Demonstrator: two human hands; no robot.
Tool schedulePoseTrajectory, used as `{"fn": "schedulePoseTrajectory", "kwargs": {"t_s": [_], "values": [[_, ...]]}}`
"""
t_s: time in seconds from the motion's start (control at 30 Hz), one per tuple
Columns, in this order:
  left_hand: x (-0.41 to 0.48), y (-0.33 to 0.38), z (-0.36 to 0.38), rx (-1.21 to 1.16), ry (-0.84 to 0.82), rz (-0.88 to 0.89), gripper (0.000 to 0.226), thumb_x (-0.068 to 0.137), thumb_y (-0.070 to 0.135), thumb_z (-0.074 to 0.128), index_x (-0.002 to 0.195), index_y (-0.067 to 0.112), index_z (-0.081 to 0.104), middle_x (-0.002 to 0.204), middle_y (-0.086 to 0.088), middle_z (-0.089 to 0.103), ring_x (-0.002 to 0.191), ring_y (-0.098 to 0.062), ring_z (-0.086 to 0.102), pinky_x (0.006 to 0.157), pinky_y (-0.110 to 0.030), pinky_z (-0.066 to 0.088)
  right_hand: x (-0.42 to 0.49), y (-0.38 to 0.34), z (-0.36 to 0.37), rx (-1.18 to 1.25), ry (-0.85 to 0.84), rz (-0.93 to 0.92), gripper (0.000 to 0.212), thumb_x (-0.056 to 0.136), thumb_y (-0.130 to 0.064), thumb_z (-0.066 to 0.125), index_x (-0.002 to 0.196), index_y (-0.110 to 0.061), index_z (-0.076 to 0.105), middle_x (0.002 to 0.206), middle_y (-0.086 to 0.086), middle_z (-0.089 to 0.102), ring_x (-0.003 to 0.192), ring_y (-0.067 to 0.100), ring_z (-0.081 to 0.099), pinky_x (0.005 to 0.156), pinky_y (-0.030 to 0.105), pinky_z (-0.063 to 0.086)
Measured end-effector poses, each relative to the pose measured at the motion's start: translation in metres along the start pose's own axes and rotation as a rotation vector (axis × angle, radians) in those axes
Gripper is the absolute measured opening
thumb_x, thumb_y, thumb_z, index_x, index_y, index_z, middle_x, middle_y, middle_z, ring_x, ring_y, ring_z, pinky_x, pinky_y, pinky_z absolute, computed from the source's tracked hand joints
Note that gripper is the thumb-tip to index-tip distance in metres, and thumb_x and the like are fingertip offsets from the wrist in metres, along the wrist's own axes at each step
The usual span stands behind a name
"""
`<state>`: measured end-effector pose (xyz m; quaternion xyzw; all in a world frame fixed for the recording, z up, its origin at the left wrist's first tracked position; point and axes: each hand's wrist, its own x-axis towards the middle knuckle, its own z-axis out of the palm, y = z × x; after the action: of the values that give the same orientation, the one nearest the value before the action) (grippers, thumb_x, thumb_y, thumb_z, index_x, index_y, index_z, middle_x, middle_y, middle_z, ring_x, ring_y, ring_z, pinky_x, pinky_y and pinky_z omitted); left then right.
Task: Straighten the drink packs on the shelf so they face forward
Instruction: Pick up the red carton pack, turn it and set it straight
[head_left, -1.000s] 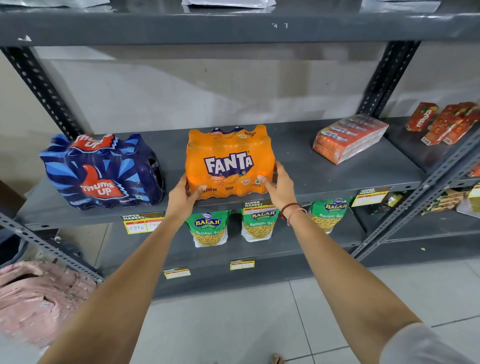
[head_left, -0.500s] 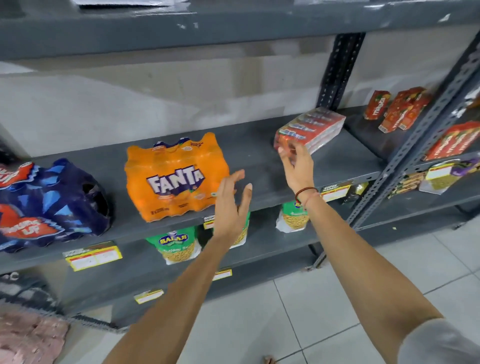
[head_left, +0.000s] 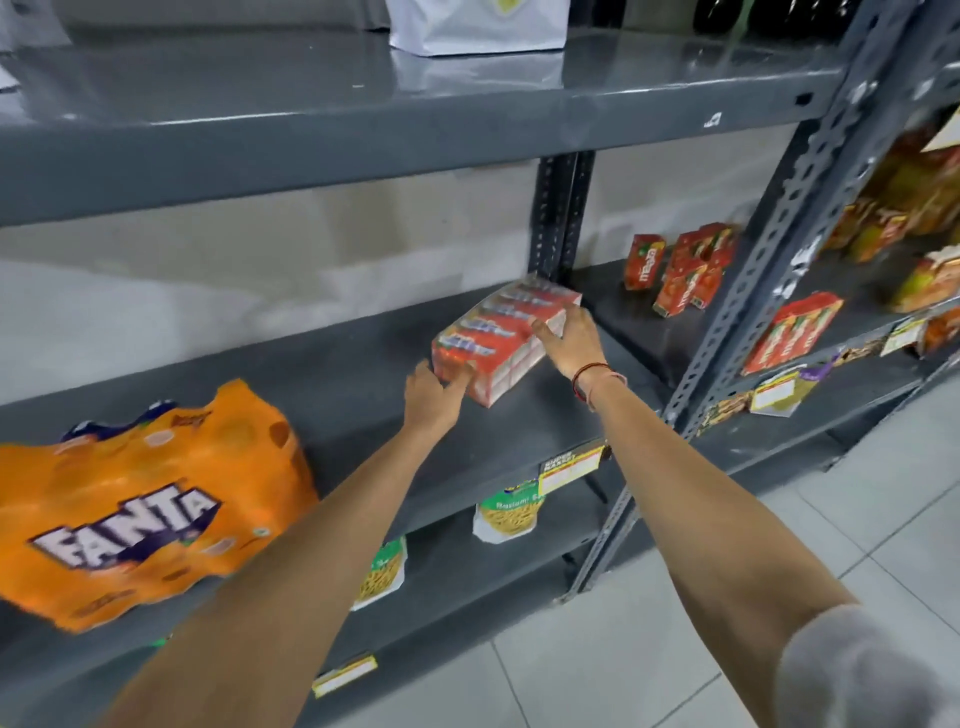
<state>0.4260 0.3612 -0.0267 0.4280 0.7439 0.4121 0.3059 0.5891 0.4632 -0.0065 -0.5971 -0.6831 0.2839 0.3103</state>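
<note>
- Light was even and fairly bright, from overhead.
- Pale glare lay on the upper shelf (head_left: 363, 88) at 12 o'clock.
- Motion blur smeared the Fanta pack (head_left: 140, 509) at 8 o'clock.
- Wide-angle distortion bent the uprights at 3 o'clock.

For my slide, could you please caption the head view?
Both hands, left and right, grip the angled red carton pack on the grey shelf.

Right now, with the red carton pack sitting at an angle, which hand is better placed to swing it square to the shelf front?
Probably the right hand: it rests on the far end of the red carton pack, which points back toward the wall. The left hand sits at the near corner, suited to act as a pivot.
</note>
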Motion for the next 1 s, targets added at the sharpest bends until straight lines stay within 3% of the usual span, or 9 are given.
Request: {"fn": "schedulePoseTrajectory", "kwargs": {"t_s": [0.1, 0.17, 0.27, 0.4, 0.57, 0.7, 0.77, 0.87, 1.0], "values": [[0.018, 0.012, 0.027, -0.17, 0.029, -0.223, 0.08, 0.083, 0.052, 0.058, 0.138, 0.001, 0.033, 0.139, -0.019, 0.045, 0.125, -0.035, 0.046, 0.099, -0.039, 0.039, 0.03, 0.003, 0.003, 0.044, -0.058, 0.034, 0.069, 0.085, -0.04, 0.061, 0.136, -0.001, 0.036, 0.141, 0.019, 0.041, 0.13, 0.035, 0.039, 0.11, 0.041, 0.033], [0.026, 0.014, 0.039, -0.247, 0.039, -0.289, 0.079, 0.081, 0.052, 0.06, 0.139, 0.005, 0.034, 0.139, -0.015, 0.047, 0.124, -0.033, 0.049, 0.097, -0.036, 0.041, 0.047, 0.008, 0.005, 0.073, -0.086, 0.082, 0.087, 0.071, -0.055, 0.065, 0.136, -0.005, 0.037, 0.139, 0.016, 0.045, 0.128, 0.034, 0.043, 0.109, 0.043, 0.036], [0.037, 0.013, 0.052, -0.305, 0.071, -0.266, 0.075, 0.08, 0.046, 0.064, 0.14, 0.01, 0.035, 0.136, -0.011, 0.051, 0.12, -0.03, 0.053, 0.094, -0.033, 0.044, 0.087, 0.035, 0.015, 0.069, -0.125, 0.115, 0.115, 0.047, -0.069, 0.068, 0.138, -0.008, 0.034, 0.145, 0.016, 0.036, 0.133, 0.033, 0.036, 0.112, 0.046, 0.032], [0.046, 0.004, 0.052, -0.296, 0.031, -0.161, 0.073, 0.081, 0.046, 0.063, 0.139, 0.016, 0.034, 0.135, -0.009, 0.054, 0.119, -0.03, 0.054, 0.094, -0.035, 0.043, 0.088, 0.02, 0.0, 0.006, -0.14, 0.123, 0.127, 0.046, -0.063, 0.079, 0.144, -0.007, 0.021, 0.151, 0.014, 0.023, 0.141, 0.03, 0.02, 0.118, 0.043, 0.02], [0.056, -0.006, 0.032, -0.337, -0.094, -0.076, 0.07, 0.078, 0.044, 0.068, 0.137, 0.02, 0.039, 0.131, -0.006, 0.058, 0.118, -0.027, 0.056, 0.102, -0.046, 0.043, 0.08, 0.017, -0.006, -0.091, -0.091, 0.163, 0.116, 0.055, -0.06, 0.079, 0.142, -0.006, 0.025, 0.144, 0.017, 0.028, 0.134, 0.035, 0.028, 0.113, 0.043, 0.027], [0.056, -0.011, 0.011, -0.384, -0.217, -0.01, 0.056, 0.084, 0.031, 0.066, 0.133, 0.015, 0.044, 0.128, -0.006, 0.059, 0.108, -0.019, 0.06, 0.088, -0.028, 0.048, 0.057, 0.022, -0.005, -0.05, -0.001, 0.173, 0.107, 0.059, -0.057, 0.079, 0.139, -0.005, 0.03, 0.139, 0.018, 0.034, 0.132, 0.035, 0.031, 0.11, 0.044, 0.029], [0.054, -0.013, 0.005, -0.362, -0.233, 0.011, 0.057, 0.084, 0.031, 0.066, 0.134, 0.016, 0.043, 0.13, -0.007, 0.058, 0.108, -0.019, 0.059, 0.091, -0.029, 0.047, 0.043, 0.026, -0.003, 0.019, 0.046, 0.165, 0.104, 0.059, -0.053, 0.08, 0.138, -0.005, 0.032, 0.138, 0.017, 0.037, 0.131, 0.033, 0.032, 0.109, 0.044, 0.03], [0.043, -0.016, 0.001, -0.265, -0.212, 0.076, 0.065, 0.082, 0.035, 0.067, 0.138, 0.02, 0.038, 0.133, -0.004, 0.056, 0.115, -0.019, 0.057, 0.101, -0.035, 0.043, 0.021, 0.032, -0.001, 0.105, 0.104, 0.149, 0.102, 0.055, -0.053, 0.083, 0.133, -0.005, 0.037, 0.131, 0.015, 0.046, 0.126, 0.031, 0.04, 0.109, 0.044, 0.034], [0.019, -0.021, -0.005, -0.103, -0.173, 0.262, 0.083, 0.082, 0.032, 0.067, 0.148, 0.02, 0.017, 0.131, 0.01, 0.047, 0.118, -0.007, 0.046, 0.098, -0.024, 0.034, -0.019, 0.046, -0.008, 0.274, 0.188, 0.09, 0.077, 0.06, -0.034, 0.086, 0.12, -0.01, 0.046, 0.118, 0.011, 0.06, 0.107, 0.023, 0.057, 0.092, 0.031, 0.043]]}}
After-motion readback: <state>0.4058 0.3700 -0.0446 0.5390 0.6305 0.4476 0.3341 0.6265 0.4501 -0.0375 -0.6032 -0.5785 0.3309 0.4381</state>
